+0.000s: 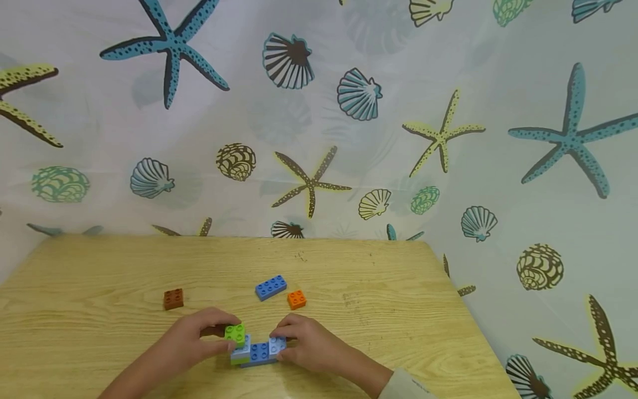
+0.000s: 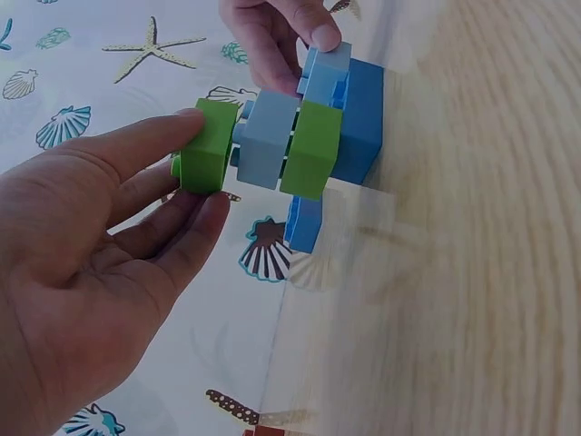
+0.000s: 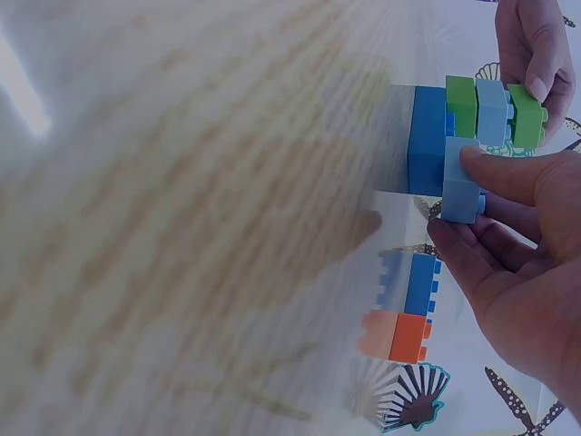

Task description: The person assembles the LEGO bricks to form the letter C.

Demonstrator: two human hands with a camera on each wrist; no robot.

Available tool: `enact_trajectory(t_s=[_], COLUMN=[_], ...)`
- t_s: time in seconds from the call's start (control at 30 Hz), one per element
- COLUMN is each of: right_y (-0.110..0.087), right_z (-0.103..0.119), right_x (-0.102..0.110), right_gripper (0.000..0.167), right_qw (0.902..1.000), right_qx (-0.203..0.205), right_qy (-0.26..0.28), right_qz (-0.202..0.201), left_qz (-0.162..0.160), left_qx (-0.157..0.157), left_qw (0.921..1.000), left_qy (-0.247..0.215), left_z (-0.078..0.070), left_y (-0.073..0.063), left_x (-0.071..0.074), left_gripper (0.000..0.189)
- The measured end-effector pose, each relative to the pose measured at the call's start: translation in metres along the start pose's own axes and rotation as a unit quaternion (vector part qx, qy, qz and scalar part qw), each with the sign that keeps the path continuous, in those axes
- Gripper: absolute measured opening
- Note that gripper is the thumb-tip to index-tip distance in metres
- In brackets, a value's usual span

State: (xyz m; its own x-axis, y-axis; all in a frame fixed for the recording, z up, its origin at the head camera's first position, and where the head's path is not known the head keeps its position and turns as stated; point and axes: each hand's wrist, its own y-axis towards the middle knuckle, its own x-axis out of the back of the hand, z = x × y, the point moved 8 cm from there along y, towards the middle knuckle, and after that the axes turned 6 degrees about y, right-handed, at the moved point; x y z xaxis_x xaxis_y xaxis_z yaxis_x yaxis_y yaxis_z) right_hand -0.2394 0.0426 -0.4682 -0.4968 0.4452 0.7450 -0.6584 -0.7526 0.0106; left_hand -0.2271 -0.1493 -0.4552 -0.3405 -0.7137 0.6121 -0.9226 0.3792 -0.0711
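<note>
My left hand pinches a bright green toy building brick between thumb and fingers. That brick is held just over the studs of a light blue brick, a narrow gap showing between them in the left wrist view. Under the light blue brick is another green brick, on the left end of a long blue brick. My right hand grips a second light blue brick at the long brick's right end, thumb on one side and fingers on the other. Bare blue studs show between the two ends.
Beyond my hands on the wooden table lie a blue eight-stud brick and an orange brick. A brown brick sits farther left. A curtain printed with shells and starfish hangs behind the table and along its right side.
</note>
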Motion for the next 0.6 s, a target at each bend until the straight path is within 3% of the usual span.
enact_trajectory(t_s=[0.33, 0.6], right_y=[0.000, 0.000], right_z=[-0.002, 0.000], right_x=[0.000, 0.000], right_gripper=[0.034, 0.033], right_qw=[1.0000, 1.0000], right_qx=[-0.007, -0.008], right_qy=[0.002, 0.003], right_qz=[0.002, 0.004], left_qz=[0.019, 0.019], left_qx=[-0.024, -0.020], left_qw=[0.9992, 0.9996], left_qy=[-0.025, -0.011], left_z=[-0.003, -0.004], left_y=[-0.001, -0.001], left_x=[-0.010, -0.012], left_gripper=[0.044, 0.043])
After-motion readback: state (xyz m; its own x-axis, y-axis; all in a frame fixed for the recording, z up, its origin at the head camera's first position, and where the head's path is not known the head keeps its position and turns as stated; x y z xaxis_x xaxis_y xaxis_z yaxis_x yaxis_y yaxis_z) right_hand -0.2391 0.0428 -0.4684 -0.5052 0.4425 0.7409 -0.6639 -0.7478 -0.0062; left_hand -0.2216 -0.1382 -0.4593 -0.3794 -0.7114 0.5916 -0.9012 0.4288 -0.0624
